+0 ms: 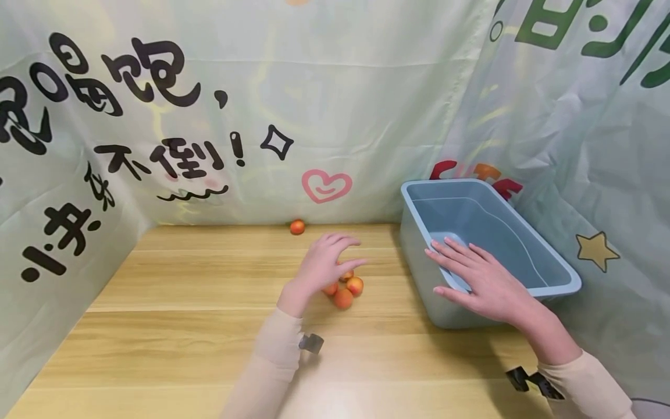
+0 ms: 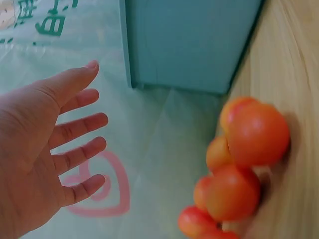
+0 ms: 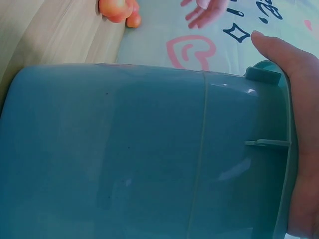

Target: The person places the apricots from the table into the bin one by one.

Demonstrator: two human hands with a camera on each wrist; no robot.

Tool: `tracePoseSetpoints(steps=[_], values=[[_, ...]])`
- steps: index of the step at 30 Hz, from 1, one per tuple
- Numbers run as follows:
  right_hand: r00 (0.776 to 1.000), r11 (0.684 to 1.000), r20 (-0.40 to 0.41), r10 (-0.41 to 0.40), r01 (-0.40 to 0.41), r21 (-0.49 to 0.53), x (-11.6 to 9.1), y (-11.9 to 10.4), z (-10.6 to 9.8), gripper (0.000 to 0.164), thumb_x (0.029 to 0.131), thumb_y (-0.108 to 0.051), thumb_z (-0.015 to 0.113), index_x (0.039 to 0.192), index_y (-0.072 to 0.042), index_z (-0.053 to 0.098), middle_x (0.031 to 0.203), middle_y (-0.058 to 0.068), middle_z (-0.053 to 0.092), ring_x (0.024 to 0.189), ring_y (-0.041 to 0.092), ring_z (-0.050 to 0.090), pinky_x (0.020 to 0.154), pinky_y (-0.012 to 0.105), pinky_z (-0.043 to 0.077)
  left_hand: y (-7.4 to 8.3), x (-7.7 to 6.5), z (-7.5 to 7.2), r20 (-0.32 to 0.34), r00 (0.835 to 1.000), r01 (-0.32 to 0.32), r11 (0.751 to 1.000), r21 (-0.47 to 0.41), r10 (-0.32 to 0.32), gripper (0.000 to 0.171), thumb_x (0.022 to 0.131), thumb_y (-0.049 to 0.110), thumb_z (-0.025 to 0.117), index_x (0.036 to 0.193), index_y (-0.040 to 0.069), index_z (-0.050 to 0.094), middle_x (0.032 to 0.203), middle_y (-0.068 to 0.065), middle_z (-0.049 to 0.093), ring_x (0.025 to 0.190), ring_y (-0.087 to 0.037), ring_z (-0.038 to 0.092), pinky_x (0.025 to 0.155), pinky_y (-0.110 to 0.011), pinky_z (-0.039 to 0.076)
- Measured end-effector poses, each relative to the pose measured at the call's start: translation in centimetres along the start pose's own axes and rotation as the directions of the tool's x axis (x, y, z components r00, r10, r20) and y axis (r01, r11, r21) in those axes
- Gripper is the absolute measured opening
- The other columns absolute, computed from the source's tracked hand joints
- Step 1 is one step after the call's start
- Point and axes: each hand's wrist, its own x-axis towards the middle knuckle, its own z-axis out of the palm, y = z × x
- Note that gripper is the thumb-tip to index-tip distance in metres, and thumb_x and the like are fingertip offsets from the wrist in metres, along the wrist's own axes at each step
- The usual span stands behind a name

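Note:
My left hand (image 1: 320, 265) hovers over a small cluster of round orange-red fruits, too unclear to tell the kind. Its fingers are loosely bent with nothing between them. The nearest fruit (image 1: 343, 299) lies on the wooden table, and the hand partly hides others behind it. In the left wrist view the fruits (image 2: 258, 133) appear to the right of the spread fingers, apart from them. My right hand (image 1: 478, 282) rests on the near left rim of a blue-grey plastic bin (image 1: 426, 279), its fingers straight. The right wrist view shows the bin's outer wall (image 3: 124, 154) below that hand.
A single fruit (image 1: 297, 227) lies at the table's back edge against the printed cloth (image 1: 366, 116). That cloth walls in the back and both sides. Bare wood (image 1: 183, 302) spreads left of my left hand. The bin stands at the right, near the side cloth.

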Motion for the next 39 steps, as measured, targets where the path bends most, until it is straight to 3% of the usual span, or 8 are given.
tracePoseSetpoints(steps=[7, 12, 17, 21, 27, 35, 39], values=[[1.0, 1.0, -0.009, -0.011, 0.011, -0.01, 0.1, -0.1, 0.1, 0.069, 0.09, -0.049, 0.062, 0.151, -0.031, 0.035, 0.157, 0.003, 0.037, 0.147, 0.028, 0.03, 0.123, 0.036, 0.006, -2.2, -2.0, -0.7, 0.045, 0.992, 0.123, 0.991, -0.052, -0.12, 0.048, 0.086, 0.044, 0.071, 0.126, 0.021, 0.063, 0.132, 0.0, 0.062, 0.127, -0.024, 0.051, 0.105, -0.051, 0.039], [1.0, 1.0, -0.009, -0.007, 0.007, -0.009, 0.0, 0.0, -0.2, 0.069, 0.09, -0.048, 0.063, 0.151, -0.03, 0.035, 0.157, 0.004, 0.037, 0.147, 0.027, 0.03, 0.123, 0.037, 0.008, -3.6, -2.7, -1.0, 0.078, 0.981, 0.181, 0.982, -0.055, -0.177, 0.052, 0.085, 0.046, 0.072, 0.127, 0.017, 0.063, 0.133, -0.002, 0.062, 0.127, -0.027, 0.051, 0.105, -0.053, 0.037], [1.0, 1.0, -0.002, 0.003, -0.003, 0.004, 0.1, 0.0, -0.3, 0.07, 0.089, -0.048, 0.064, 0.151, -0.031, 0.035, 0.157, 0.003, 0.037, 0.148, 0.026, 0.029, 0.115, 0.05, 0.022, -5.5, -3.4, -1.0, 0.109, 0.964, 0.245, 0.969, -0.024, -0.241, 0.055, 0.083, 0.047, 0.073, 0.127, 0.015, 0.064, 0.132, -0.005, 0.062, 0.128, -0.03, 0.05, 0.106, -0.055, 0.035], [1.0, 1.0, 0.005, 0.001, -0.001, 0.006, 0.2, -0.1, -0.2, 0.07, 0.089, -0.05, 0.063, 0.151, -0.031, 0.036, 0.157, 0.004, 0.037, 0.148, 0.027, 0.029, 0.113, 0.052, 0.025, -7.0, -4.3, -1.1, 0.152, 0.942, 0.308, 0.951, -0.028, -0.3, 0.059, 0.081, 0.047, 0.075, 0.129, 0.014, 0.063, 0.125, -0.008, 0.065, 0.124, -0.032, 0.051, 0.107, -0.055, 0.034], [1.0, 1.0, -0.003, 0.0, 0.0, 0.004, 0.3, -0.1, -0.2, 0.07, 0.088, -0.046, 0.066, 0.15, -0.028, 0.038, 0.157, 0.004, 0.038, 0.147, 0.028, 0.03, 0.114, 0.051, 0.023, -8.1, -4.7, -0.8, 0.221, 0.919, 0.343, 0.938, -0.035, -0.328, 0.058, 0.079, 0.046, 0.077, 0.128, 0.018, 0.064, 0.118, -0.006, 0.068, 0.116, -0.028, 0.057, 0.103, -0.051, 0.038], [1.0, 1.0, -0.009, -0.002, 0.002, 0.002, 0.2, -0.1, -0.2, 0.071, 0.088, -0.046, 0.067, 0.15, -0.029, 0.037, 0.156, 0.004, 0.038, 0.147, 0.027, 0.03, 0.113, 0.052, 0.025, -8.2, -4.8, -0.1, 0.308, 0.885, 0.37, 0.929, -0.009, -0.35, 0.051, 0.076, 0.037, 0.081, 0.121, 0.018, 0.067, 0.112, -0.003, 0.069, 0.105, -0.022, 0.061, 0.096, -0.047, 0.043], [1.0, 1.0, -0.009, -0.002, 0.002, 0.001, 0.2, -0.1, -0.2, 0.072, 0.088, -0.046, 0.067, 0.151, -0.031, 0.036, 0.156, 0.004, 0.038, 0.147, 0.027, 0.03, 0.114, 0.051, 0.024, -8.2, -4.9, 0.2, 0.317, 0.885, 0.357, 0.934, 0.011, -0.342, 0.045, 0.074, 0.033, 0.083, 0.114, 0.017, 0.068, 0.108, -0.001, 0.07, 0.103, -0.021, 0.062, 0.096, -0.047, 0.043]])
